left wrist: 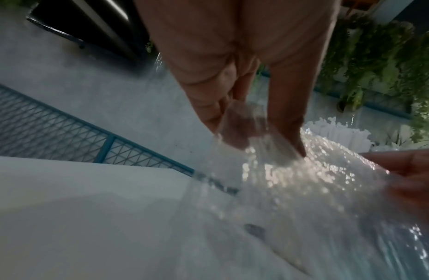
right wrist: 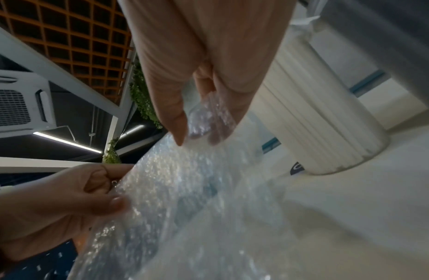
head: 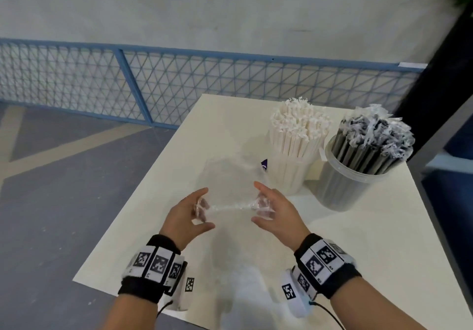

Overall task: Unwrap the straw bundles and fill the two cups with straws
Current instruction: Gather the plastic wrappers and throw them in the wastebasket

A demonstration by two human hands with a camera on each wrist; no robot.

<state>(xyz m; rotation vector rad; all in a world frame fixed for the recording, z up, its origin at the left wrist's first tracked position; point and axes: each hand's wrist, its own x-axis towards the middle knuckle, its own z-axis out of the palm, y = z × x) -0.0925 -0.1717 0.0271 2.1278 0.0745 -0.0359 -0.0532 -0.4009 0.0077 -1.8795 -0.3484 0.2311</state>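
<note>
Pinching an emptied clear wrapper taut above the table, left hand and right hand grip opposite corners; both filled cups stand right, where trailing film may topple them.

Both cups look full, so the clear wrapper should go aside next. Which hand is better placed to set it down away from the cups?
Probably the left hand. It grips the clear wrapper on the side away from both cups, over bare table; the right hand sits beside the white-straw cup.

Both cups full w/ upright straws; clear wrapper empty, mid-air.
</note>
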